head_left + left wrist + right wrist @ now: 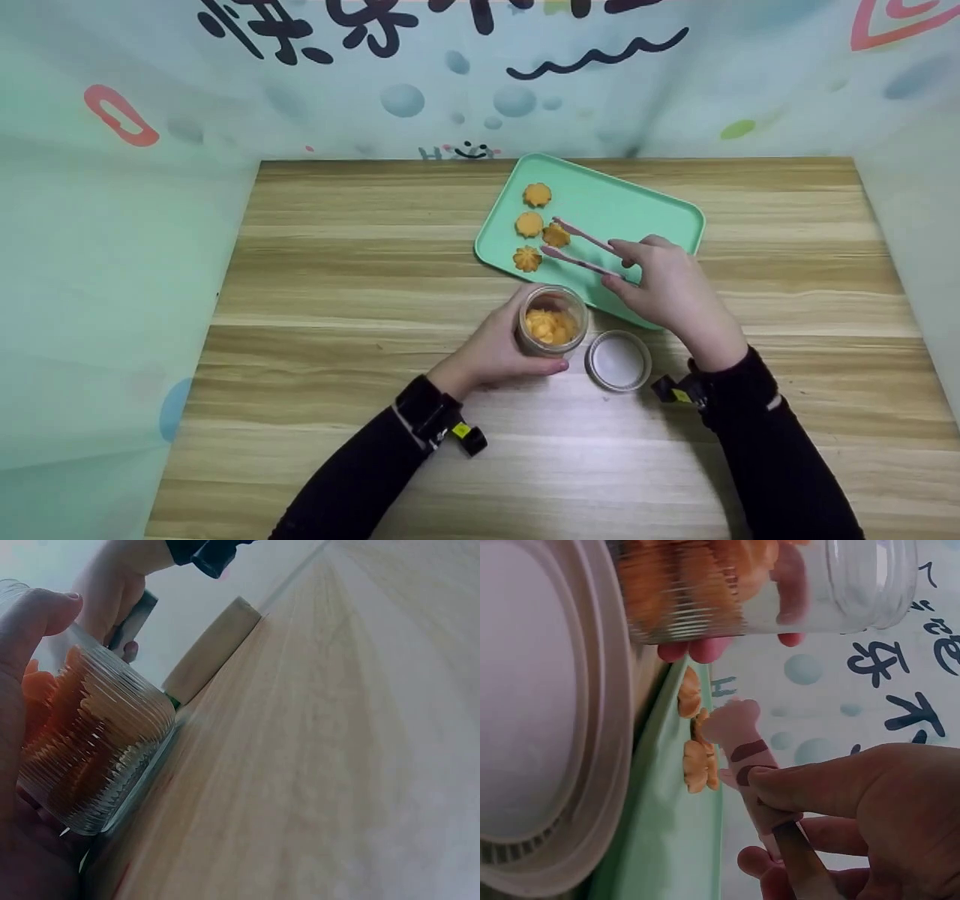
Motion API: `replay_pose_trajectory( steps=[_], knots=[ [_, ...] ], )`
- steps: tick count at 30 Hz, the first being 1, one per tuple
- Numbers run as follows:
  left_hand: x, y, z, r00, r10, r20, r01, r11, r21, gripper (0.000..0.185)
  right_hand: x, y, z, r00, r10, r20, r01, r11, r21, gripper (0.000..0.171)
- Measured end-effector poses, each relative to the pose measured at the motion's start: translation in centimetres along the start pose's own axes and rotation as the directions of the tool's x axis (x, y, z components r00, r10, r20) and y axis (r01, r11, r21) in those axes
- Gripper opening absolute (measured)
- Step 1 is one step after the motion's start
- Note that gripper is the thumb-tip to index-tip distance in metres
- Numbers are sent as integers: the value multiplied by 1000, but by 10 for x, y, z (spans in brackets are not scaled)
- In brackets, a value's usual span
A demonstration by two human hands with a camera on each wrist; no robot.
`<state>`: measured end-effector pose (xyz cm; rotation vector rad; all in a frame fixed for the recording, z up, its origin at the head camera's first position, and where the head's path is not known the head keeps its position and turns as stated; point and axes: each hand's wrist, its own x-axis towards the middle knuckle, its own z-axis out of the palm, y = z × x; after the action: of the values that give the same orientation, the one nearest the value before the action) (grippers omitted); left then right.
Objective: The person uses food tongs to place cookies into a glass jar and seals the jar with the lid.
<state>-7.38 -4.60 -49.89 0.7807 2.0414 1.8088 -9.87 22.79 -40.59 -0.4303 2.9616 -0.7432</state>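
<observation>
left hand [491, 352]: grips jar [553, 321] of cookies | right hand [671, 289]: holds tongs [583, 250] pinching cookie [556, 235] on tray [637, 214] | lid [619, 361]: beside jar

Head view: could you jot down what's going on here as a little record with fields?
Left hand: grips the glass jar, part full of orange cookies
Right hand: holds pink tongs around one cookie on the tray
Tray: mint green, four flower-shaped cookies at its left end
Lid: lies on the wooden table beside the jar
</observation>
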Motion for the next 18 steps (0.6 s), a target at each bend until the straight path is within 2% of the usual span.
replay_pose_trajectory(
  steps=[11, 18],
  knots=[
    [1, -1, 0, 1000, 8, 11, -8, 1000, -2, 95, 6, 8, 9, 999, 18, -29, -18, 1000, -5, 50],
    [1, -1, 0, 1000, 17, 7, -17, 1000, -2, 95, 12, 18, 16, 999, 34, 1, -34, 999, 19, 50]
  ],
)
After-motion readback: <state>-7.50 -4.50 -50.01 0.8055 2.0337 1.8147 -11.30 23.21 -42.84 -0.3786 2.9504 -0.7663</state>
